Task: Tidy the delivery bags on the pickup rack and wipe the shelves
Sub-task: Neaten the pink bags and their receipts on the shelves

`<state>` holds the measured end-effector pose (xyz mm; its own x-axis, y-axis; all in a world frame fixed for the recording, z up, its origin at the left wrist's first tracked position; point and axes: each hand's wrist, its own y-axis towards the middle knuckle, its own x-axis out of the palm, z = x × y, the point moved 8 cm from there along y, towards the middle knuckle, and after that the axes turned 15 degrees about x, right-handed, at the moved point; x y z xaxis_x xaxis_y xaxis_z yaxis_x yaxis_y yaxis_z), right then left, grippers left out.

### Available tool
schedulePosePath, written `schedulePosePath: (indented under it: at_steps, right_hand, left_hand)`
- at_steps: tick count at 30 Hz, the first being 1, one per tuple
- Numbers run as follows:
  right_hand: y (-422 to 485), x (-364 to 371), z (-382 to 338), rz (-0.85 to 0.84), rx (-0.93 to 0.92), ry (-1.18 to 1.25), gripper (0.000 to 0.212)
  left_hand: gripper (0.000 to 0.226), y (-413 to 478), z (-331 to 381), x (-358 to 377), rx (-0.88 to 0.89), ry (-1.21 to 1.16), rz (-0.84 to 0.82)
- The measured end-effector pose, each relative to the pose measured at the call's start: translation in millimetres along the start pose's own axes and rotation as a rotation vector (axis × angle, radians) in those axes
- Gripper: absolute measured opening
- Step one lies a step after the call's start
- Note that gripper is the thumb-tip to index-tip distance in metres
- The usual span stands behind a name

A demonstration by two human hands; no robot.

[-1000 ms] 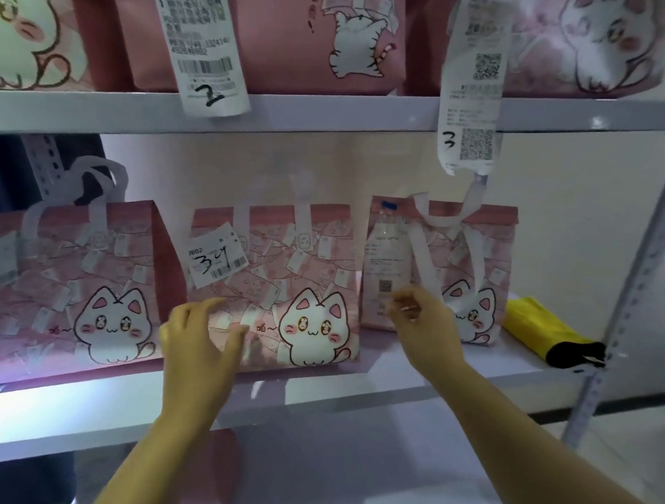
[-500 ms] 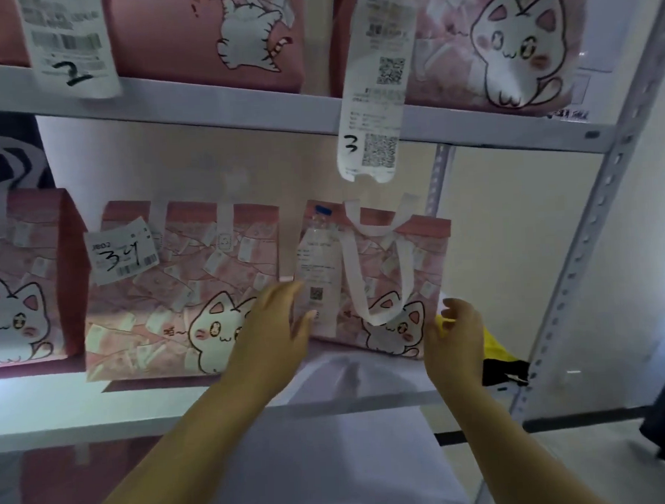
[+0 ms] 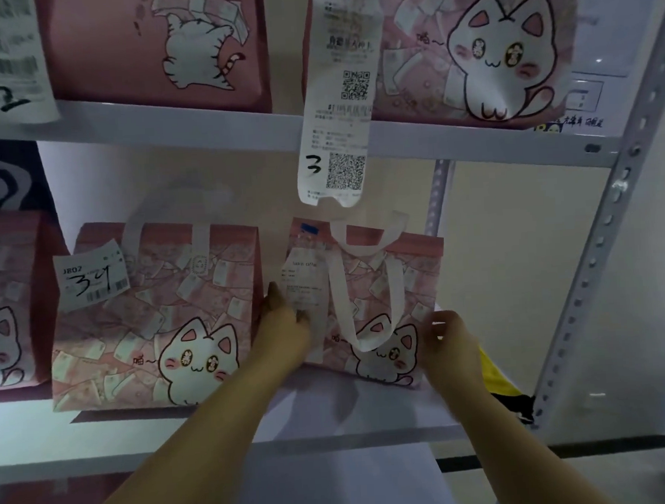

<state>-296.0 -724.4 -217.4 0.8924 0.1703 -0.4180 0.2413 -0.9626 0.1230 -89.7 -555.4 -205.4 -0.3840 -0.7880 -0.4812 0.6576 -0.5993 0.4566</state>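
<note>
Small pink cat bag stands upright on the middle shelf of the rack, white handle flopped down over its front, receipt stuck at its top left corner. Left hand is against the bag's left edge, fingers straight and pointing up, thumb on the front by the receipt. Right hand is at the bag's lower right edge, fingers curled; cannot tell if it actually grips. Left of the bag, just beside it, stands a bigger cat bag tagged 34. Right of the bag, behind the right hand, lies a yellow cloth. Above the bag a long receipt marked 3 hangs off the upper shelf.
</note>
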Motion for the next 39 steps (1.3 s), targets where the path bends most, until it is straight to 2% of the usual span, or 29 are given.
schedulePosePath:
  at_steps: [3,8,12,17,21,24,30,33,37,39]
  right_hand:
    - [5.1,-3.0,5.2,-0.006,0.03,0.059,0.012]
    - [8.8,-7.7,9.7,-0.017,0.067,0.125,0.018]
    - [9.0,-17.4,8.4,-0.02,0.069,0.118,0.025]
    - [8.2,-25.1,14.2,-0.023,0.072,0.096,0.032]
    - [7.6,-28.7,15.5,-0.029,0.074,0.141,0.031]
    - [4.0,-28.3,15.6,-0.037,0.076,0.153,0.029]
    - [-4.3,-25.0,18.7,-0.052,0.1,0.145,0.04]
    - [-12.1,-35.6,12.5,0.033,0.028,0.075,0.039]
    - [-37.0,-51.5,-16.0,0.141,-0.161,0.062,0.034]
    - [-54.6,-52.5,-34.1,0.15,-0.267,0.092,0.027]
  left_hand:
    - [0.048,-5.3,3.6,5.2,0.017,-0.018,0.002]
    - [0.049,-9.1,4.7,1.8,0.061,0.022,0.076]
    - [0.056,-4.7,0.2,3.1,0.015,-0.004,0.042]
    - [0.035,-10.5,4.3,12.0,0.032,-0.063,0.031]
    - [0.03,-19.4,7.6,7.5,0.08,-0.071,0.095]
    - [0.032,-28.9,5.2,-0.4,0.104,-0.031,0.136]
    - [0.047,-49.6,19.0,-12.9,0.186,0.068,0.172]
    - [0.046,-57.7,24.2,-21.9,0.22,0.039,0.196]
    - [0.046,-72.4,31.2,-41.8,0.209,-0.016,0.257]
    - [0.035,-81.6,39.5,-56.0,0.232,-0.025,0.292]
